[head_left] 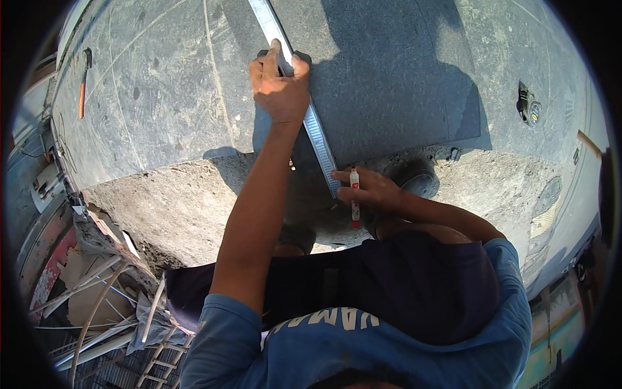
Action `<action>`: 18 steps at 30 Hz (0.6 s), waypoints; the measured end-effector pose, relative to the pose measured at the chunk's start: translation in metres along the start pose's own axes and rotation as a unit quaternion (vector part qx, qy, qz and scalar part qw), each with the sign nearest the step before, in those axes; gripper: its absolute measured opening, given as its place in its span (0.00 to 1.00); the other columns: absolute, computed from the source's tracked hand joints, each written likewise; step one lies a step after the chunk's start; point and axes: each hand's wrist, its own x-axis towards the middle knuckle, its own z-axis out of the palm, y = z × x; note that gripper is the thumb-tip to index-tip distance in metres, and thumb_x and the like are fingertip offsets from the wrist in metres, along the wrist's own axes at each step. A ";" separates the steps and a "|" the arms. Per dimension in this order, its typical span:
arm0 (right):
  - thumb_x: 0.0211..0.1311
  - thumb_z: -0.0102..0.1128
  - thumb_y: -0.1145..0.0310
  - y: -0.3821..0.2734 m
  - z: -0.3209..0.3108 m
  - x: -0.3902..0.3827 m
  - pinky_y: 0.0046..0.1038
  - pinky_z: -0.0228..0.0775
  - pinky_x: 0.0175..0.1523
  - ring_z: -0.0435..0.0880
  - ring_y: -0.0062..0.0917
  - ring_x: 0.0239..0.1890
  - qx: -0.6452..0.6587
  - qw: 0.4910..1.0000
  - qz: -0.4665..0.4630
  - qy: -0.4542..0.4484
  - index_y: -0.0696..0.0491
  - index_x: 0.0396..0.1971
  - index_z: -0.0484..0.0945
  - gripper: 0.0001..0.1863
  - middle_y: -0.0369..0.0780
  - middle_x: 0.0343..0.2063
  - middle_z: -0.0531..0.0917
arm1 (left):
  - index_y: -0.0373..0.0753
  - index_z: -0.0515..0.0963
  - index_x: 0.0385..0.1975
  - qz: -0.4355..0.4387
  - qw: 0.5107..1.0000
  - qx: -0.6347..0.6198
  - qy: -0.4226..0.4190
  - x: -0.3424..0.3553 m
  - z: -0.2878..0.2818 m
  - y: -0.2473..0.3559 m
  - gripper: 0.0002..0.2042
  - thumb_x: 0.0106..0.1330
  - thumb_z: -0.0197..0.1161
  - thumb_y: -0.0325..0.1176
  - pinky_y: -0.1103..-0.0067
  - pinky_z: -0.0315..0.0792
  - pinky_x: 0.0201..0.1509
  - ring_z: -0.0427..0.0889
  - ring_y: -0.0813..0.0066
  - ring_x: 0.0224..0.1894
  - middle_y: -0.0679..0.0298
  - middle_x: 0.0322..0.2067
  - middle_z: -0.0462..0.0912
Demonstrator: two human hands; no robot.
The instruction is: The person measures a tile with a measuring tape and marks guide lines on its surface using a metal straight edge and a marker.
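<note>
A long silver metal ruler (316, 133) slants across a dark grey sheet (389, 84), its near end past the sheet's edge. My left hand (280, 84) grips it from above, index finger stretched along the metal. Something black shows on either side of those fingers, mostly hidden. My right hand (376, 191) is closed round a white marker with red ends (354, 198), held roughly upright in the picture. Its fingertips reach to the ruler's near end; whether they touch it I cannot tell.
A hammer with an orange handle (83, 91) lies at far left. To the right sits a tape measure (530, 109) on the larger grey surface (162, 84). Rough ground (175, 201) runs beneath me. Poles and a ladder (165, 356) stand at lower left.
</note>
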 end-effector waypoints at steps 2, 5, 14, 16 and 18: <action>0.60 0.62 0.69 0.001 0.002 -0.001 0.40 0.79 0.54 0.80 0.46 0.56 -0.005 1.000 -0.006 0.010 0.47 0.44 0.76 0.13 0.49 0.60 0.77 | 0.37 0.84 0.49 -0.005 1.000 -0.002 -0.004 -0.001 0.000 0.001 0.21 0.54 0.70 0.33 0.76 0.74 0.33 0.75 0.75 0.27 0.61 0.36 0.77; 0.60 0.62 0.69 0.000 0.001 0.001 0.39 0.80 0.53 0.81 0.45 0.55 -0.006 1.000 -0.013 0.020 0.47 0.44 0.76 0.13 0.49 0.60 0.77 | 0.37 0.83 0.50 -0.018 1.000 0.006 -0.023 0.001 -0.002 0.002 0.21 0.55 0.69 0.34 0.74 0.75 0.35 0.76 0.73 0.29 0.60 0.37 0.77; 0.59 0.63 0.70 0.001 0.003 -0.001 0.38 0.81 0.50 0.81 0.43 0.55 0.005 1.000 0.004 0.021 0.47 0.44 0.75 0.13 0.49 0.59 0.78 | 0.40 0.74 0.63 0.033 0.932 0.183 -0.311 0.043 -0.063 0.030 0.34 0.56 0.72 0.48 0.65 0.69 0.63 0.70 0.59 0.61 0.55 0.58 0.69; 0.59 0.64 0.70 0.001 0.002 -0.001 0.38 0.81 0.50 0.81 0.43 0.54 0.006 1.000 0.002 0.017 0.47 0.44 0.75 0.13 0.48 0.59 0.78 | 0.41 0.72 0.65 0.058 0.898 0.229 -0.371 0.056 -0.073 0.031 0.39 0.53 0.75 0.50 0.63 0.64 0.70 0.64 0.57 0.68 0.55 0.65 0.65; 0.58 0.64 0.70 0.001 0.003 0.000 0.38 0.81 0.50 0.82 0.44 0.54 0.007 1.000 0.000 0.011 0.47 0.44 0.75 0.13 0.48 0.59 0.78 | 0.44 0.68 0.68 0.119 0.868 0.240 -0.418 0.064 -0.079 0.027 0.49 0.43 0.80 0.55 0.61 0.55 0.77 0.51 0.55 0.75 0.59 0.73 0.55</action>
